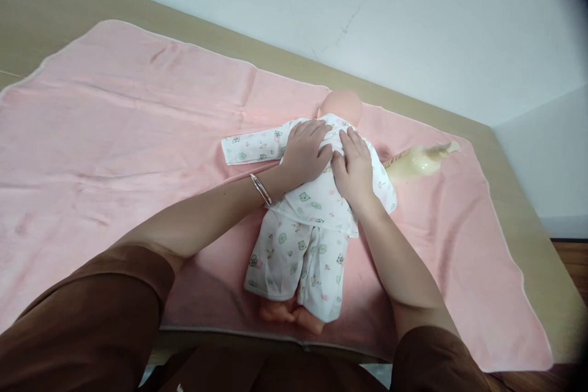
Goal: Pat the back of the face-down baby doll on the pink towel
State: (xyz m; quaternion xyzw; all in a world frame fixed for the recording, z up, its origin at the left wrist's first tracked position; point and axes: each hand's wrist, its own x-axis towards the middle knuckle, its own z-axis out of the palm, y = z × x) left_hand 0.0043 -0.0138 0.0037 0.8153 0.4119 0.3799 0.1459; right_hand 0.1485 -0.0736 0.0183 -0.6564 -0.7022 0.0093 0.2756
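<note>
A baby doll (340,105) lies on a pink blanket (114,116), head away from me, dressed in a white printed top (316,199) and matching trousers (298,263). My left hand (305,150) rests on the doll's upper chest with fingers curled into the top's fabric near the collar. My right hand (354,168) lies beside it on the chest, fingers pressed on the same fabric. One sleeve (255,147) of the top stretches out flat to the left. The doll's bare arm (420,160) sticks out to the right. Its bare feet (291,315) show below the trousers.
The blanket covers a wooden table (519,196) that stands against a white wall (413,12). The table's right edge drops to a wooden floor (572,263). A bangle (261,188) sits on my left wrist.
</note>
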